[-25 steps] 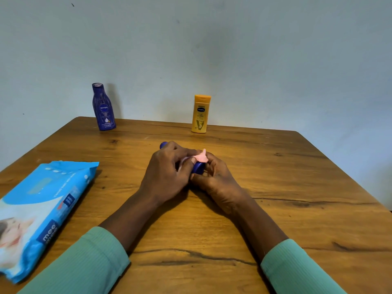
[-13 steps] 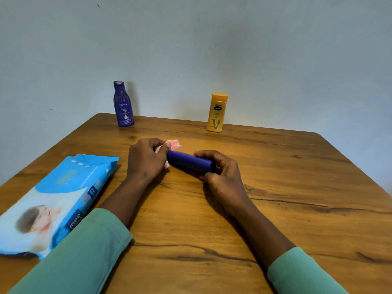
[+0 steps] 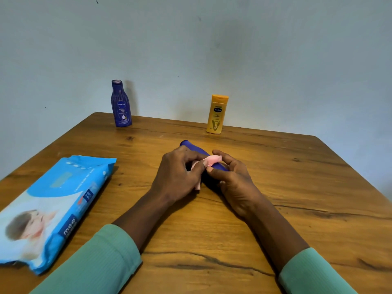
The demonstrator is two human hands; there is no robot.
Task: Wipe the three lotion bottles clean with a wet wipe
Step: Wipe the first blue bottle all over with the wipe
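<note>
Head view, left to right: a soft, glossy blue plastic pack of Mee Mee wet wipes [image 3: 53,206] lies flat on the wooden surface [image 3: 297,187], whose grain is warm brown with dark cracks and knots. Behind it, at the far edge, a dark blue Nivea lotion bottle [image 3: 121,103] stands upright, narrow at the neck and broad at the base. At the middle, the left hand [image 3: 178,177], out of a ribbed mint-green sleeve [image 3: 95,264], pinches a crumpled pink wet wipe [image 3: 209,162] against a smooth dark blue lotion bottle [image 3: 194,147] lying on its side, its round end pointing away to the left. The right hand [image 3: 235,183] is closed around the near end of this bottle, fingers curled over it. Further back and to the right, a yellow Vaseline lotion bottle [image 3: 216,114] with flat sides and a squared cap stands upright, well apart from the Nivea one.
</note>
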